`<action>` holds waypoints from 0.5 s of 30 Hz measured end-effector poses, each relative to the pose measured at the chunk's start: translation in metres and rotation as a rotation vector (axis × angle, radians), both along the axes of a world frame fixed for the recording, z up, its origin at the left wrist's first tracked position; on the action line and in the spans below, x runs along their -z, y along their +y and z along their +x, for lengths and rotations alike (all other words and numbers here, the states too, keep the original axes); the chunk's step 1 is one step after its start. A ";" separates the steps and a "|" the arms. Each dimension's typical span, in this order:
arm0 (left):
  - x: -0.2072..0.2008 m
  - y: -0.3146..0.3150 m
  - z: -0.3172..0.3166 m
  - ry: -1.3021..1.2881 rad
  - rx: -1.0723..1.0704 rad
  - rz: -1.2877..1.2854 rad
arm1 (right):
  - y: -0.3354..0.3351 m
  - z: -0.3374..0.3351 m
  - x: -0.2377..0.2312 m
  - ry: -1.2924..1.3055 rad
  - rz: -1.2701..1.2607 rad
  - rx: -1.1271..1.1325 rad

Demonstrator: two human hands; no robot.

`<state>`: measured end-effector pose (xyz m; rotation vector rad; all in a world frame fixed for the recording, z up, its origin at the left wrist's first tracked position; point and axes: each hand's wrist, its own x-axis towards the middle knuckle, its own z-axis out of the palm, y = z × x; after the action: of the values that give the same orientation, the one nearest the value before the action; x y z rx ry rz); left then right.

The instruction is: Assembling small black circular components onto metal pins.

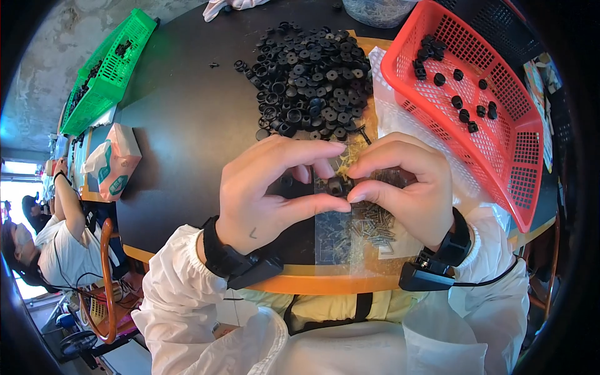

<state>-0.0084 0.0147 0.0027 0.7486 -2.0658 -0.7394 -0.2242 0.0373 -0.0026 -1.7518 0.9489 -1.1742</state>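
Between the fingertips of both hands is a small black round part [338, 186]. My right hand [409, 181] pinches its right side with thumb and forefinger. On the other side, my left hand [265, 187] has its thumb under the part and a fingertip just above it, while its forefinger is raised clear. Under my right hand lies a heap of small metal springs [376, 232], partly covered by the fingers. A large pile of black round caps [315, 81], some with a centre hole, spreads beyond my hands.
A red basket [431, 119] holding several black parts stands at the right. At far left are a green basket [115, 78] with black pieces and a tissue pack [122, 162]. A clear tub [378, 12] sits at the back. Another person [69, 247] sits at left.
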 end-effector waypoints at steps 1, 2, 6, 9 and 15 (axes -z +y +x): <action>0.001 0.001 0.001 0.017 0.012 0.015 | 0.001 0.001 0.000 -0.048 0.044 -0.010; 0.001 0.001 0.001 0.035 0.024 0.030 | 0.001 0.001 0.000 -0.048 0.044 -0.010; 0.001 0.003 0.001 0.074 0.033 0.022 | 0.002 0.001 -0.002 -0.092 -0.054 -0.036; 0.002 0.002 0.001 0.089 0.029 -0.018 | 0.001 0.002 -0.001 -0.125 -0.051 -0.051; 0.002 0.001 0.000 0.065 0.005 -0.070 | 0.002 0.003 0.002 -0.205 0.032 -0.075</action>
<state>-0.0085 0.0158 0.0004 0.6717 -2.0251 -0.6815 -0.2208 0.0398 -0.0047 -1.5928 0.7701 -1.2555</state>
